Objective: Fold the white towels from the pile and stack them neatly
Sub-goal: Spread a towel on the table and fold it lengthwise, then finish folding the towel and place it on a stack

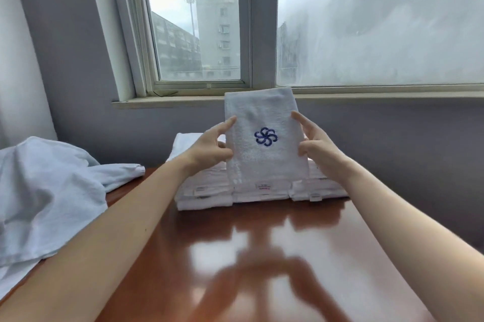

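While upright, towel with blue pinwheel logo.

Seemingly a hotel room: labelled towels are lying stacked on a glossy table below the window overlooking apartment blocks.

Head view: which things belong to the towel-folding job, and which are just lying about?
Job: folded towel with blue emblem, held upright by left hand and right hand; folded stack on the table; loose white pile at left.
Not job: table; window; windowsill.
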A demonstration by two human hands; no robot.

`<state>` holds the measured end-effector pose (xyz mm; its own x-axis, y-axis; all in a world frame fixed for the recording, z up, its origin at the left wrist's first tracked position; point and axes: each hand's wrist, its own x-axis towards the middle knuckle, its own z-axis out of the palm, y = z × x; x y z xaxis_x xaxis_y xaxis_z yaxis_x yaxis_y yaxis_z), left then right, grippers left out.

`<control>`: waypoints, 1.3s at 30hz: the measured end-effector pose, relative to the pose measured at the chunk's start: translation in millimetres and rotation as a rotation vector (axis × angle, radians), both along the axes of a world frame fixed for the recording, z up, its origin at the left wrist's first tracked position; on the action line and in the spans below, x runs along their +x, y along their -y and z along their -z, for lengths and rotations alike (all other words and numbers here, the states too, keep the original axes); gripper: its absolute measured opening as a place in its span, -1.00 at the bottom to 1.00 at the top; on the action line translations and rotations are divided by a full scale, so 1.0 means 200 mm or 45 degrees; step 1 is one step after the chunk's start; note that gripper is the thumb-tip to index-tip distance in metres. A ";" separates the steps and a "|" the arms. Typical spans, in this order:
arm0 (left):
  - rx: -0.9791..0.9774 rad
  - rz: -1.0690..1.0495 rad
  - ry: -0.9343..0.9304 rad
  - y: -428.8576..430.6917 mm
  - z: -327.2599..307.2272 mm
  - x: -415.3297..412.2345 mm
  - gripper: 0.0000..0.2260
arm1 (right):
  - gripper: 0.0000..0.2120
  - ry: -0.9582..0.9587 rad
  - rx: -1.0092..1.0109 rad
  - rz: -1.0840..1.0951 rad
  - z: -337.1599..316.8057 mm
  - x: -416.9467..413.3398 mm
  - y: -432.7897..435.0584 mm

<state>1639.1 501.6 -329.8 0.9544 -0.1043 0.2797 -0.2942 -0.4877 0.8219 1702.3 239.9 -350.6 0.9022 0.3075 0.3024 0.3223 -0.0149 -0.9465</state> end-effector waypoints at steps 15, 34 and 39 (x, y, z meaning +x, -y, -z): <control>0.033 -0.101 -0.155 -0.09 0.05 0.60 -0.28 | -0.14 -0.106 -0.163 0.106 0.09 0.62 -0.18; 0.736 -0.330 -0.089 -0.05 0.13 0.29 -0.75 | -0.54 0.386 -1.135 0.265 0.01 0.31 -0.30; 0.576 -0.418 0.064 -0.23 0.19 -0.10 -0.56 | -0.56 0.753 -1.122 0.049 -0.03 -0.03 -0.49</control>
